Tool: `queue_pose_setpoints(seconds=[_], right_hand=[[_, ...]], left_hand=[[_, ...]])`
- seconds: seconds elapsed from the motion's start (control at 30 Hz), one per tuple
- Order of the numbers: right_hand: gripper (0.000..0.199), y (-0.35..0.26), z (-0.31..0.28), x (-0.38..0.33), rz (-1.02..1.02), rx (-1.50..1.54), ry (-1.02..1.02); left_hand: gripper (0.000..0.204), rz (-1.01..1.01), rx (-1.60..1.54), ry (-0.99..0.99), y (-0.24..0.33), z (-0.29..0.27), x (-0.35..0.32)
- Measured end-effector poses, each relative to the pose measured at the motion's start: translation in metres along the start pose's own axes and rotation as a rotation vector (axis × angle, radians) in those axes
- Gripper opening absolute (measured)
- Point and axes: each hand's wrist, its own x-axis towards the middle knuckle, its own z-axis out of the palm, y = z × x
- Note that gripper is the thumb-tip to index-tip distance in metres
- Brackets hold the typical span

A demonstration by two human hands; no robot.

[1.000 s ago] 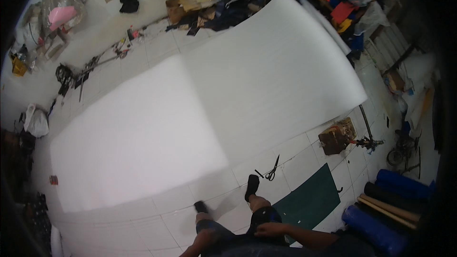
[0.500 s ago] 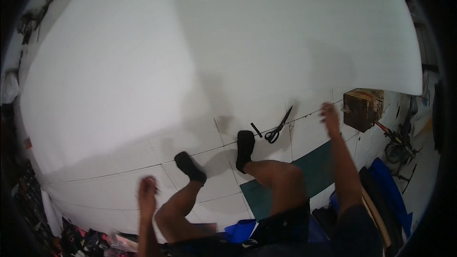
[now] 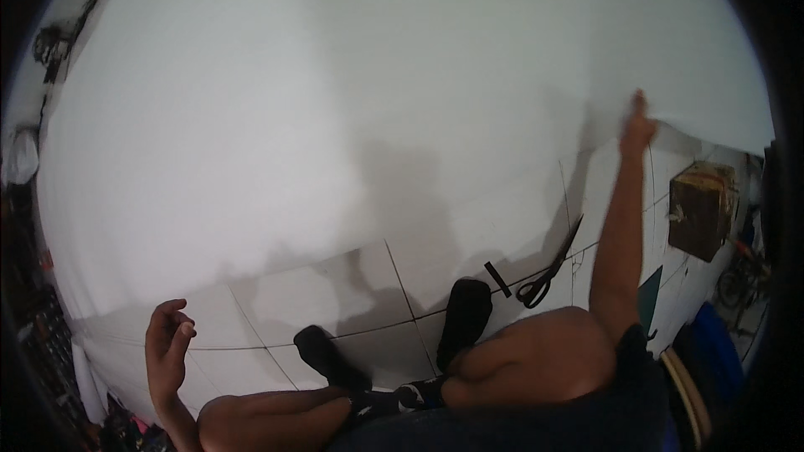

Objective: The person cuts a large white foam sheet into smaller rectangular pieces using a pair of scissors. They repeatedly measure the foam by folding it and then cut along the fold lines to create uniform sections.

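A large white sheet [image 3: 251,117] lies over the floor in front of me. My right hand [image 3: 639,127] reaches forward to the sheet's near right edge, touching it with at least one finger stretched out; motion smears the other fingers. Beside that hand the edge bows. My left hand [image 3: 167,343] hovers at the lower left, fingers loosely bent and thumb apart, with nothing visible in it. Black-handled scissors [image 3: 548,272] and a short black strip [image 3: 497,279] lie on the tiles between my right foot and right forearm.
A brown box-like block [image 3: 702,209] stands right of my forearm. Blue rolls [image 3: 712,343] and a dark green mat [image 3: 649,301] are at the lower right. My feet in dark socks [image 3: 466,310] rest on the tiled floor [image 3: 377,276]. Dark clutter lines the left.
My body has lowered and leaned forward. My right hand has moved forward and right onto the sheet's edge; my left hand has moved left. The sheet's near right edge now bows at my hand.
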Motion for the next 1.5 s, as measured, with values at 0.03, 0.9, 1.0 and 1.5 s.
queue_pose_setpoints(seconds=[0.03,0.9,1.0,1.5], right_hand=[[0.08,0.002,0.024,-0.021,-0.027,-0.077,-0.009],[0.057,0.034,-0.028,-0.352,-0.672,-0.328,-0.908],[0.059,-0.015,-0.022,-0.391,-1.395,-0.422,-1.142],[0.054,-0.044,0.001,-0.464,-1.588,-0.427,-1.313]], left_hand=[[0.035,0.001,-0.033,0.0,-0.002,0.0,0.0],[0.059,0.445,0.64,0.458,-0.225,0.097,0.094],[0.058,0.482,0.595,0.493,-0.221,0.107,0.099],[0.08,-0.125,-0.29,1.135,-0.265,0.075,0.085]])
